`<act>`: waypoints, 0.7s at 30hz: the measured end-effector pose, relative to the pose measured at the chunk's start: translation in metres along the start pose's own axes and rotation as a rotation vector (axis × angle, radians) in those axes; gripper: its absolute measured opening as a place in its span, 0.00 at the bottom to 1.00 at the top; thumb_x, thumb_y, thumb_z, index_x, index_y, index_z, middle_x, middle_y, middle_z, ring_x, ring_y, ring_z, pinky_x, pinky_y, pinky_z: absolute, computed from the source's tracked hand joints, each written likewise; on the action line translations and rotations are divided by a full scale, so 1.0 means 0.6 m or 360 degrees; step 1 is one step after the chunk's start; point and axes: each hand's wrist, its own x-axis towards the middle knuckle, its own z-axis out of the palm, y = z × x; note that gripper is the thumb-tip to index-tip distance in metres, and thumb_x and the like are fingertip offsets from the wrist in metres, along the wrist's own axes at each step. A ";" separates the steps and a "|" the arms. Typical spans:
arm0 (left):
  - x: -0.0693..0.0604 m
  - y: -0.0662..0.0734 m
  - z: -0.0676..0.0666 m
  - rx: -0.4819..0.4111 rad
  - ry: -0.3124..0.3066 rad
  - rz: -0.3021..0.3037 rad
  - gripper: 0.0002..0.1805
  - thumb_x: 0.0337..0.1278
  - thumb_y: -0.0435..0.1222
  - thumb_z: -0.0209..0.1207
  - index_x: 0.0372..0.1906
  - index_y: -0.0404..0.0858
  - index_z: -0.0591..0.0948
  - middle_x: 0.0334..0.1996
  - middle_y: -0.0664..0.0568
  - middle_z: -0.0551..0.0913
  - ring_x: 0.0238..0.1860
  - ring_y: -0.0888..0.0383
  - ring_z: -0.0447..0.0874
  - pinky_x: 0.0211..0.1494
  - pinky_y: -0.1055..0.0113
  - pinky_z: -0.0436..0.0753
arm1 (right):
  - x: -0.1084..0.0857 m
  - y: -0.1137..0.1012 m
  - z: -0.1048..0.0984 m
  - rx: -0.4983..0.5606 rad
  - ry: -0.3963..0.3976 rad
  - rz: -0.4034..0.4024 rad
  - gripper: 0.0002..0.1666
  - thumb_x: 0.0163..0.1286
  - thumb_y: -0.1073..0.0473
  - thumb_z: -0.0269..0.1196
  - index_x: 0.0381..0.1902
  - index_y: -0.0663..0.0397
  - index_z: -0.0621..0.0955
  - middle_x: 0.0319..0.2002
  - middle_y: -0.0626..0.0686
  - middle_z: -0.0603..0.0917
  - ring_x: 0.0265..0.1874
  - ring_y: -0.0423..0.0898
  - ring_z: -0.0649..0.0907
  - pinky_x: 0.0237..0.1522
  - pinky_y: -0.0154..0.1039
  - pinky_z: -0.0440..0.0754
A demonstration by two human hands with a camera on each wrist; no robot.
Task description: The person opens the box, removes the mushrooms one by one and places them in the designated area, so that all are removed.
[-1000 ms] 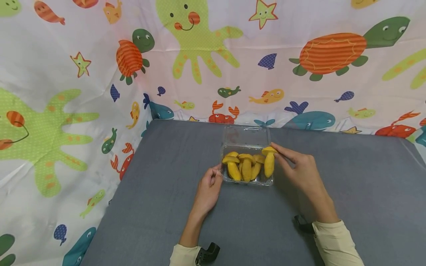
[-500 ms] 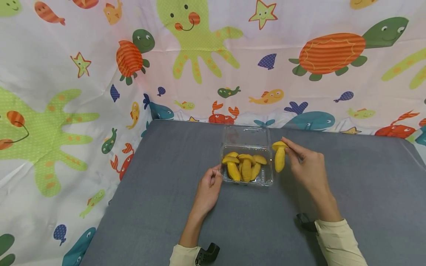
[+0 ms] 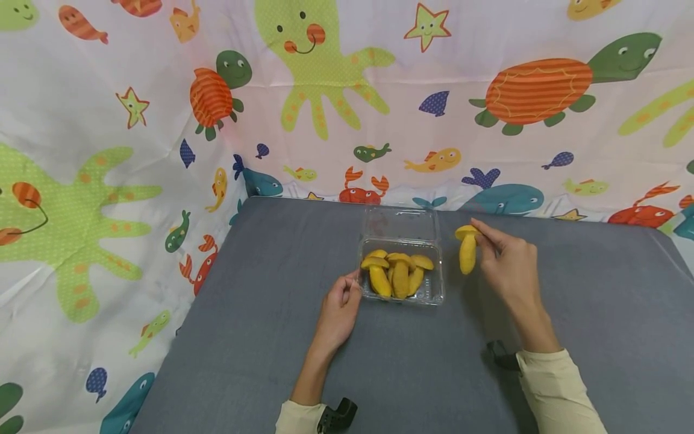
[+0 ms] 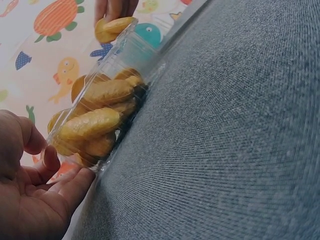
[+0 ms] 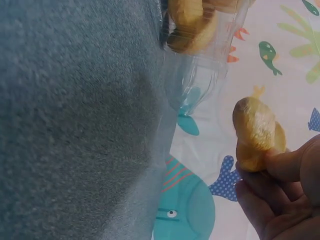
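A yellow mushroom (image 3: 467,250) hangs stem-down from my right hand (image 3: 512,268), which pinches it at the cap, to the right of a clear plastic box and above the table. In the right wrist view the thumb and fingers hold that mushroom (image 5: 255,132). The clear plastic box (image 3: 438,283) stands with its lid (image 3: 400,223) folded back. Several yellow mushrooms (image 3: 400,277) lie inside, toward its left and middle. My left hand (image 3: 338,310) grips the box's left edge; in the left wrist view its thumb and fingertips are on the clear wall.
A grey cloth covers the table (image 3: 260,337). Behind and to the left hangs a white curtain (image 3: 336,138) printed with sea animals. Dark wrist cameras (image 3: 338,416) sit on both forearms.
My right hand has lifted one mushroom out of the box's right side and carried it to the right. The left hand has stayed at the box's left edge.
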 end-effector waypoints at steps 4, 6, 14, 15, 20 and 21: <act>0.001 0.000 0.000 -0.0006 0.0003 -0.0004 0.10 0.81 0.38 0.52 0.43 0.37 0.80 0.70 0.50 0.80 0.61 0.55 0.79 0.57 0.55 0.75 | 0.006 0.000 0.001 -0.0069 -0.0043 0.0071 0.19 0.78 0.64 0.63 0.63 0.48 0.87 0.31 0.60 0.90 0.05 0.37 0.59 0.09 0.33 0.57; 0.002 -0.001 0.000 -0.0011 0.0003 -0.0006 0.10 0.81 0.38 0.52 0.43 0.36 0.80 0.70 0.50 0.80 0.62 0.55 0.79 0.58 0.55 0.76 | 0.008 0.001 0.002 -0.0094 -0.0065 0.0090 0.19 0.79 0.63 0.62 0.64 0.47 0.86 0.25 0.58 0.87 0.05 0.38 0.60 0.09 0.34 0.58; 0.002 0.000 0.001 -0.0029 0.0005 -0.0013 0.10 0.80 0.37 0.53 0.44 0.35 0.80 0.70 0.49 0.80 0.66 0.55 0.79 0.62 0.53 0.76 | 0.020 0.009 0.012 -0.0129 -0.0086 0.0092 0.20 0.79 0.65 0.61 0.63 0.49 0.86 0.24 0.57 0.84 0.07 0.39 0.62 0.11 0.35 0.60; 0.002 0.000 0.001 -0.0032 0.0005 -0.0014 0.10 0.80 0.37 0.53 0.44 0.35 0.80 0.70 0.49 0.80 0.66 0.55 0.79 0.62 0.53 0.77 | 0.022 0.011 0.013 -0.0132 -0.0090 0.0092 0.20 0.78 0.65 0.61 0.63 0.50 0.86 0.24 0.56 0.84 0.07 0.39 0.62 0.11 0.35 0.60; 0.000 0.000 0.001 -0.0040 -0.0003 -0.0021 0.10 0.80 0.37 0.53 0.45 0.33 0.79 0.71 0.47 0.79 0.70 0.51 0.77 0.67 0.49 0.77 | 0.028 0.015 0.020 -0.0112 -0.0129 0.0072 0.20 0.76 0.67 0.61 0.61 0.54 0.87 0.25 0.57 0.84 0.09 0.42 0.66 0.12 0.37 0.62; 0.000 0.000 0.001 -0.0045 -0.0006 -0.0022 0.10 0.80 0.36 0.52 0.45 0.33 0.79 0.71 0.47 0.79 0.70 0.51 0.77 0.67 0.48 0.77 | 0.029 0.016 0.022 -0.0108 -0.0141 0.0071 0.20 0.76 0.67 0.61 0.61 0.55 0.87 0.25 0.56 0.84 0.10 0.43 0.67 0.12 0.37 0.62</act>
